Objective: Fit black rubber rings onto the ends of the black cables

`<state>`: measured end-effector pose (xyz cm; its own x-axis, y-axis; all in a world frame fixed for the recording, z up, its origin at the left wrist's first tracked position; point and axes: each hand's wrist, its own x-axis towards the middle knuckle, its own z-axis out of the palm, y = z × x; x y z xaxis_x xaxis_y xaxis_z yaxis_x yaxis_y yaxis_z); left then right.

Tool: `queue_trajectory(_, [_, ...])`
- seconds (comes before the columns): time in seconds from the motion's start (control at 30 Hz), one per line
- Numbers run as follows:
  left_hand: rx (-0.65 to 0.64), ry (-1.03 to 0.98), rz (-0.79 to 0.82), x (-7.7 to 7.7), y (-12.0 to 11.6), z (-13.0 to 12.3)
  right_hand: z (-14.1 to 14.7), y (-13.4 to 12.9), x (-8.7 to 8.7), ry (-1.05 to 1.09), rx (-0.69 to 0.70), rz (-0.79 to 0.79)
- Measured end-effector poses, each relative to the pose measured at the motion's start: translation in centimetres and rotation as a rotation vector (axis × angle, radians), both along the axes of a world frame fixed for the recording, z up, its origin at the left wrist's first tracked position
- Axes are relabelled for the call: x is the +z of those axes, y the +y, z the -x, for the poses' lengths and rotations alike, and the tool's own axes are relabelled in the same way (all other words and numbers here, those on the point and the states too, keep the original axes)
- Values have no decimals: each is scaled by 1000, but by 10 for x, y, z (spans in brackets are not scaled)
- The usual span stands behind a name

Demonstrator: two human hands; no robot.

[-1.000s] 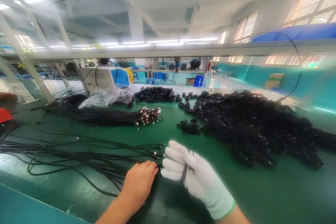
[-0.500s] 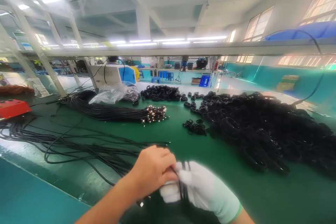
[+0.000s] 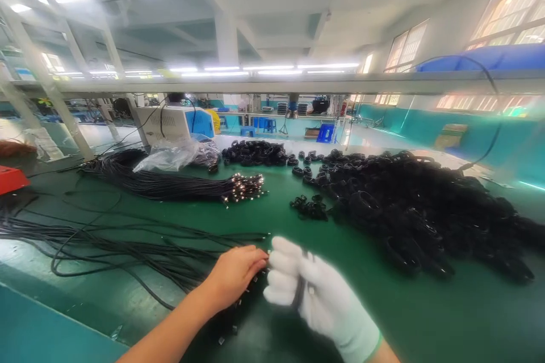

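My right hand [image 3: 313,289], in a white knit glove, is curled around a coiled black cable [image 3: 298,293]. Dark strands of the coil show across the palm and beside the thumb; the rest is hidden by the gloved fingers. Just left of it is my bare left hand [image 3: 239,272], its fingers pinched together at a black cable end with a small light tip. Loose black cables [image 3: 140,249] run from the left edge to beneath this hand and forearm. Several small metal connectors [image 3: 221,341] show below it on the green mat.
Behind lies a thick cable bundle [image 3: 170,186] with shiny connector ends. A clear plastic bag [image 3: 168,154] rests near a white and blue machine [image 3: 170,125]. Black coils [image 3: 409,198] are heaped on the right, with a small black clump [image 3: 309,207] nearby. A red box [image 3: 12,179] stands far left.
My left hand has moved left, away from the gloved fingers, toward the loose cable ends. My right hand has turned, with its fingers more upright and the coil still in it. The view has shifted slightly.
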<state>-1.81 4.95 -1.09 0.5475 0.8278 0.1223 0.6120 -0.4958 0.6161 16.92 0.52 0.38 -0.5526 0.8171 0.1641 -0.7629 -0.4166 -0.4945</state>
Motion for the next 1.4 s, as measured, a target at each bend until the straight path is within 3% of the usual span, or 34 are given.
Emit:
queue_trajectory(0.13, [84, 280, -245, 1, -22, -6, -27, 12, 5, -13, -223, 11])
queue_trajectory(0.27, [41, 295, -342, 10, -50, -25, -32, 18, 3, -112, -309, 8])
queue_trajectory(0.4, [22, 272, -461, 12, -62, -36, -22, 16, 0, -249, -346, 67])
queue_trajectory(0.5, [-31, 231, -559, 15, -58, -32, -14, 9, -6, -375, -286, 106])
queue_trajectory(0.6, [-105, 166, -571, 26, -42, -20, -6, 1, -14, -384, -20, 6])
queue_trajectory(0.67, [-159, 105, -479, 34, -29, -12, 0, -4, -19, -322, 146, -56])
queue_trajectory(0.77, [-209, -69, -127, 36, -12, -4, 9, -9, -25, -253, 269, -47])
queue_trajectory(0.87, [-166, -279, 246, 25, -3, -4, 17, -11, -29, -197, 363, 44])
queue_trajectory(0.93, [-147, -341, 365, 16, 0, -5, 22, -11, -30, -146, 413, 108])
queue_trajectory(1.0, [-136, -299, 393, 10, 0, -4, 24, -11, -29, -109, 358, 132])
queue_trajectory(1.13, [-103, -172, 328, 14, -7, 0, 23, -6, -20, -60, 12, 96])
queue_trajectory(1.2, [-13, -68, 245, 20, -16, 1, 18, -1, -15, -57, -118, 103])
queue_trajectory(1.33, [257, 358, 50, 26, -42, -10, 2, 10, -10, -87, -318, 194])
queue_trajectory(1.4, [283, 461, -45, 24, -54, -20, -2, 13, -10, -109, -369, 219])
